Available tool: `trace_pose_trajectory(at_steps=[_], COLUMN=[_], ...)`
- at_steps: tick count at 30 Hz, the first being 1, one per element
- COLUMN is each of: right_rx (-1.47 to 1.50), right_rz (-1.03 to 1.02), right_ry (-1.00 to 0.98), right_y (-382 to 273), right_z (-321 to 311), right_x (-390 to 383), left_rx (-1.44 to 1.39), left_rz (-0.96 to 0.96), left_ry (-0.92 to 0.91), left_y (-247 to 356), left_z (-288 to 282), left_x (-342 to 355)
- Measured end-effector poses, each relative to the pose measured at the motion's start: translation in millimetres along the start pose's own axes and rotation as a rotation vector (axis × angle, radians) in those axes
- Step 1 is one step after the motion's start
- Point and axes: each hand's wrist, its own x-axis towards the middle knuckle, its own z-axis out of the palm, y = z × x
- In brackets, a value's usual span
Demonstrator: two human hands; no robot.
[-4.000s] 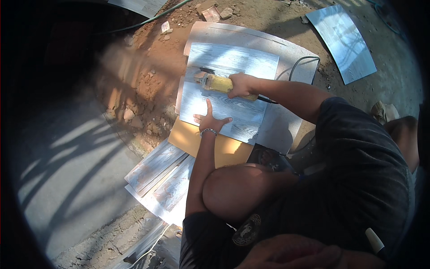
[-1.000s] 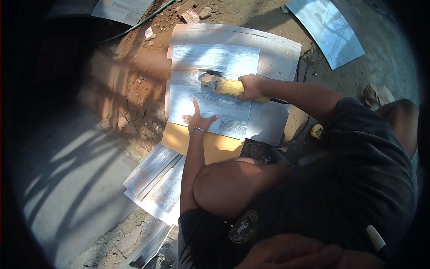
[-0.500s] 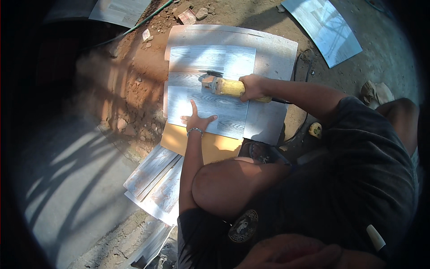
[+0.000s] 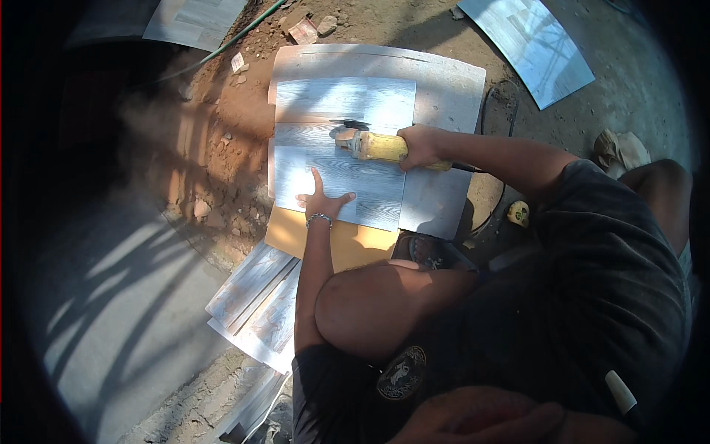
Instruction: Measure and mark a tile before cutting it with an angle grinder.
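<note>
A wood-grain grey tile [image 4: 370, 177] lies on a larger pale slab [image 4: 451, 111]. My left hand [image 4: 322, 200] rests flat on its near part, fingers spread; a bracelet circles the wrist. My right hand [image 4: 424, 146] is closed round the rear body of a yellow angle grinder [image 4: 381, 147]. Its dark disc [image 4: 350, 123] stands edge-on at a line crossing the tile; how deep it sits cannot be made out. A dark power cord [image 4: 467, 168] runs from the grinder's back end. Under the tile's near edge an orange-yellow board [image 4: 296, 235] sticks out.
Several cut tile strips [image 4: 255, 285] lie at the near left. Another tile [image 4: 532, 52] lies at the far right, and a yellow tape measure [image 4: 518, 214] on the ground beside the looped cord. Broken bricks [image 4: 303, 31] and a green hose [image 4: 248, 31] are at the back. Dust hangs at left.
The grinder, in my right hand, has shifted slightly to the right along the tile. My left hand keeps its place on the tile. The whole view has moved a little.
</note>
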Motion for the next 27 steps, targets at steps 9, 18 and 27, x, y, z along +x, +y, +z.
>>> trace_pose_trajectory(at_steps=[9, 18, 27], right_rx=[0.006, 0.02, 0.072], right_rz=[-0.028, -0.018, 0.006], right_ry=[0.024, 0.013, 0.021], right_y=[8.4, 12.4, 18.1], right_z=[0.9, -1.1, 1.4], right_x=[-6.7, -15.4, -20.4], left_rx=[-0.044, -0.057, -0.093], left_rz=[0.042, 0.099, 0.106], left_ry=[-0.003, 0.026, 0.001], left_y=[-23.0, -24.6, -15.6], left_z=[14.2, 16.2, 8.9], left_x=[24.4, 25.7, 16.4])
